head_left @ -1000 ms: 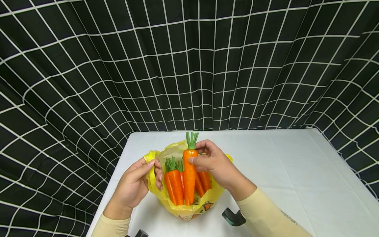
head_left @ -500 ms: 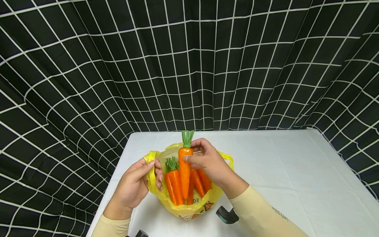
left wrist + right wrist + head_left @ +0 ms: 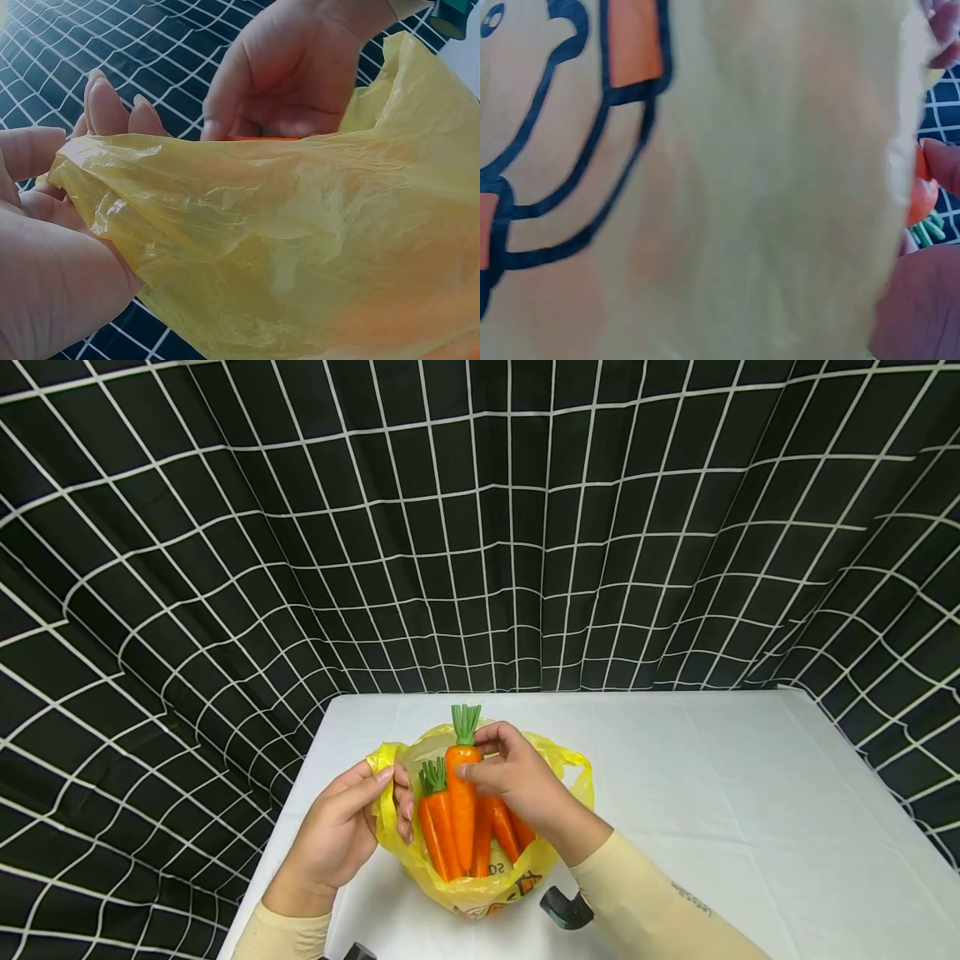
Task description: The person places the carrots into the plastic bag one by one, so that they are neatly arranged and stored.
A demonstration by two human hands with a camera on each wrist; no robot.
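A yellow plastic bag stands with its mouth spread on the table, several orange carrots inside it. My left hand pinches the bag's left rim between thumb and fingers. In the left wrist view the same hand holds the gathered edge of the bag. With my right hand I grip a carrot near its green top, upright, its lower end inside the bag. The right wrist view is mostly filled by the printed bag wall; a carrot top peeks out at its right edge.
A white-covered table extends to the right of the bag. Black cloth with a white grid hangs behind and at both sides. A dark wrist device sits below my right forearm.
My right hand has moved left and slightly down with the carrot, bringing it beside the carrots on the bag's left side. The left hand stays on the rim.
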